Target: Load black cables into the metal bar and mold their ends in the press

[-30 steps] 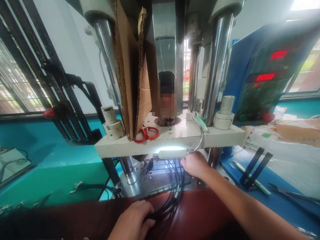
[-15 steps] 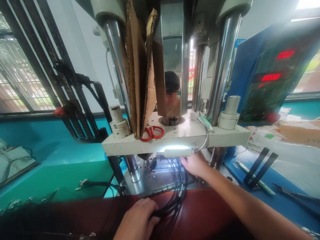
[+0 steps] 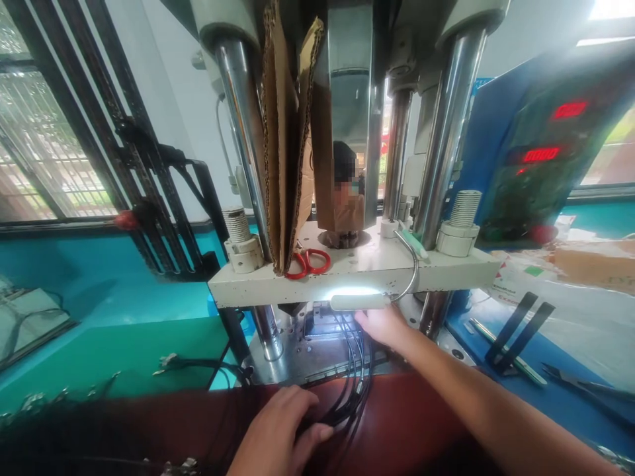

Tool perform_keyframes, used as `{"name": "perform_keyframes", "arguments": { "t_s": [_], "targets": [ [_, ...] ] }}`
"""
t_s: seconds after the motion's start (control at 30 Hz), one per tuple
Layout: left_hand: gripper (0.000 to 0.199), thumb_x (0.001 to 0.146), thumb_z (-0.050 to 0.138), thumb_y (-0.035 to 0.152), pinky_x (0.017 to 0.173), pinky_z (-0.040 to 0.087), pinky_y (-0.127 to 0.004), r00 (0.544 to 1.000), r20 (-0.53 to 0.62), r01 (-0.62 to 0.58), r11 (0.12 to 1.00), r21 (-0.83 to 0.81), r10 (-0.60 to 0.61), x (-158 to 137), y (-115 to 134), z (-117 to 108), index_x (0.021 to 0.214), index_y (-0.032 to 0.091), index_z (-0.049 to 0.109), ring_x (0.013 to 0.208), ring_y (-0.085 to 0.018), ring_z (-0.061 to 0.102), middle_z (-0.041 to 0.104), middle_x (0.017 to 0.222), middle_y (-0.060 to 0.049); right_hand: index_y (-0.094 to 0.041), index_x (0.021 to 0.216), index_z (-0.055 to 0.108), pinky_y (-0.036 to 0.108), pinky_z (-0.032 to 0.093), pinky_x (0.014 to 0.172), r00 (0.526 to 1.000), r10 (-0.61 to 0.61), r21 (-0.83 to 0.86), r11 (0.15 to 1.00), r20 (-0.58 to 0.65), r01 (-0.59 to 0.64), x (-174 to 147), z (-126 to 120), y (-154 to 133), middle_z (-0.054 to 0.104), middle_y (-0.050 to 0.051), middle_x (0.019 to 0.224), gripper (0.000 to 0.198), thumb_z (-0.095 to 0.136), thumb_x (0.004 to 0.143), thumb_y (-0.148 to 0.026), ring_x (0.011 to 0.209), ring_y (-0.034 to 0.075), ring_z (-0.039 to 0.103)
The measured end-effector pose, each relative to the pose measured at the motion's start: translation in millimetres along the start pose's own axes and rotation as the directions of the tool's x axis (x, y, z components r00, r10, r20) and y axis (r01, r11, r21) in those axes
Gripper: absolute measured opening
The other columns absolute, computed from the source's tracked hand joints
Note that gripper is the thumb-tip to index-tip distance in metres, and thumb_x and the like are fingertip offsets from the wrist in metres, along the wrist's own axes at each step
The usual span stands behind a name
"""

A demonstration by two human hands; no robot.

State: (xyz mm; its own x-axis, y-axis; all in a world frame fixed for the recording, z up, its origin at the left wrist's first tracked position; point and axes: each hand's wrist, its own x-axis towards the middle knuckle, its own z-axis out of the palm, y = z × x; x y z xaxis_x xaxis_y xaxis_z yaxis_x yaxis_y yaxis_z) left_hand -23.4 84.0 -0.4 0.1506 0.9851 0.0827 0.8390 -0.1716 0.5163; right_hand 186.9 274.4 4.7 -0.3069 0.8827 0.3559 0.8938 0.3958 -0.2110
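Note:
A bundle of thin black cables (image 3: 342, 414) curves from the metal mould (image 3: 313, 322) down over the dark red surface. My left hand (image 3: 280, 426) is curled around the near end of the bundle, with the cables passing between thumb and fingers. Under the light bar (image 3: 360, 302), my right hand (image 3: 383, 325) reaches in to the upper ends of the cables at the mould. Its thumb and fingers are bent together there, but the fingertips are partly hidden, so what they pinch is unclear.
The white press plate (image 3: 421, 274) hangs just above my right hand, between steel columns (image 3: 268, 334). Red-handled scissors (image 3: 317, 262) and cardboard (image 3: 280, 165) rest on it. More cables (image 3: 198, 363) lie left. Pliers (image 3: 585, 383) and tweezers (image 3: 506, 350) lie right.
My left hand has loosened slightly, its thumb further from the fingers. My right hand has shifted a little left relative to the light bar. The whole view has swung slightly.

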Motion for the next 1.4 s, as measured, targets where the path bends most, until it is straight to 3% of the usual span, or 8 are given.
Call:
{"name": "perform_keyframes", "arguments": {
  "t_s": [0.17,0.4,1.1,1.3,1.4],
  "targets": [
    [0.020,0.086,0.059,0.034,0.085,0.051,-0.030,0.992,-0.107,-0.063,0.998,-0.003,0.062,-1,2,-1,0.103,0.025,0.064,0.096,-0.020,0.063,0.067,0.103,-0.005,-0.017,0.111,0.063,0.046,0.043,0.095,1.000,-0.021,0.011,1.000,0.013,0.021,1,-2,-7,0.063,0.008,0.118,0.025,0.056,0.093,-0.034,0.108,0.024,0.058],
    [0.016,0.088,0.057,0.031,0.087,0.050,-0.031,0.994,-0.098,-0.050,0.999,-0.014,0.049,0,5,-2,0.102,0.025,0.063,0.096,-0.020,0.062,0.066,0.103,-0.004,-0.017,0.115,0.060,0.048,0.045,0.094,0.998,-0.007,0.003,1.000,0.066,0.007,2,-7,-20,0.060,0.009,0.122,0.028,0.055,0.093,-0.034,0.108,0.024,0.058],
    [0.015,0.092,0.050,0.029,0.087,0.050,-0.032,0.993,-0.081,-0.083,0.996,-0.017,0.082,2,6,-4,0.101,0.024,0.061,0.096,-0.020,0.061,0.065,0.102,-0.005,-0.015,0.110,0.062,0.042,0.052,0.084,0.954,-0.056,-0.029,0.997,0.295,0.067,7,-19,-51,0.064,0.007,0.111,0.023,0.056,0.094,-0.031,0.095,0.020,0.063],
    [0.022,0.094,0.044,0.028,0.093,0.048,-0.034,0.994,-0.061,-0.088,0.995,0.051,0.091,5,15,-24,0.110,0.025,0.059,0.104,-0.020,0.059,0.064,0.111,-0.006,-0.015,0.112,0.061,0.043,0.052,0.084,0.941,-0.084,-0.016,0.995,0.328,0.094,15,-3,-52,0.063,0.008,0.113,0.025,0.057,0.093,-0.031,0.098,0.021,0.062],
    [0.031,0.093,0.040,0.022,0.101,0.043,-0.037,0.987,-0.060,-0.143,0.981,0.128,0.152,28,19,-40,0.120,0.025,0.054,0.114,-0.021,0.055,0.060,0.122,-0.006,-0.015,0.113,0.061,0.043,0.053,0.084,0.943,-0.077,-0.003,0.997,0.323,0.082,16,3,-51,0.063,0.008,0.114,0.025,0.059,0.092,-0.030,0.098,0.022,0.063]
  ]
}}
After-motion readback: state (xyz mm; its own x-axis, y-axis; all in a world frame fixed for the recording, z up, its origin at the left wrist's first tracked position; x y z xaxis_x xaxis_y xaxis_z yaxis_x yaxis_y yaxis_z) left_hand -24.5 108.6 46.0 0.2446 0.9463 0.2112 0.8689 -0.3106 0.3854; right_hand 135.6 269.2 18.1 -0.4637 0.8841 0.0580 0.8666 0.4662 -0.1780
